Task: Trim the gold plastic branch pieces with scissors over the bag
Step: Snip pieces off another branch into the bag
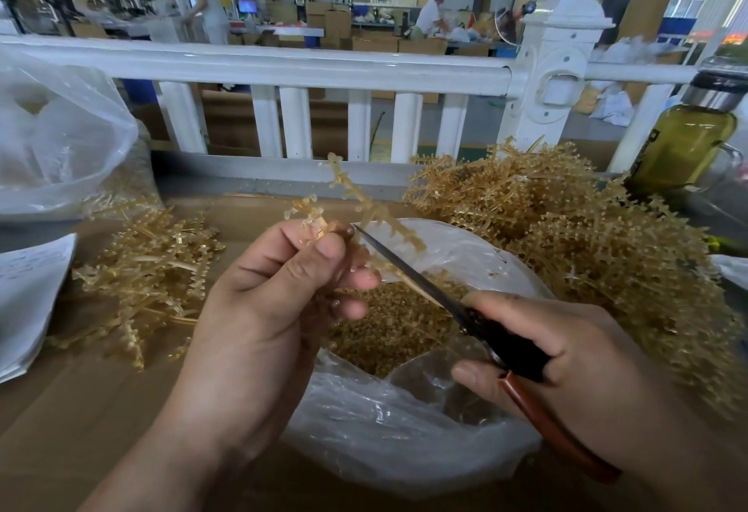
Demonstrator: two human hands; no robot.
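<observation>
The work happens in a narrow pocket. The open clear bag (384, 430) sits at the near middle of the brown cardboard surface (81, 410), hemmed by a large pile of gold pieces (587, 236) on the right and a smaller, flatter pile (149, 268) on the left. A white railing (283, 66) closes the far edge. Bare cardboard shows mainly at the near left.

There are two hands, one pair of scissors, one branch piece in hand, two loose piles and two plastic bags; the second bag (60, 135) bulges at the far left, above a stack of papers (28, 293). One bottle of yellow-green liquid (684, 139) stands at the far right.

The left hand (275, 309) pinches the gold plastic branch piece (364, 204) between thumb and curled fingers, above the bag's mouth. The piece is pale, translucent gold, with a thin stem lined with short knobbed side twigs, rising up and away. The right hand (574, 349) wraps around the dark and red-brown handles of the scissors (404, 264), whose blades read as one thin line, tip touching the piece just beside the left thumb. The bag holds small gold trimmings.
</observation>
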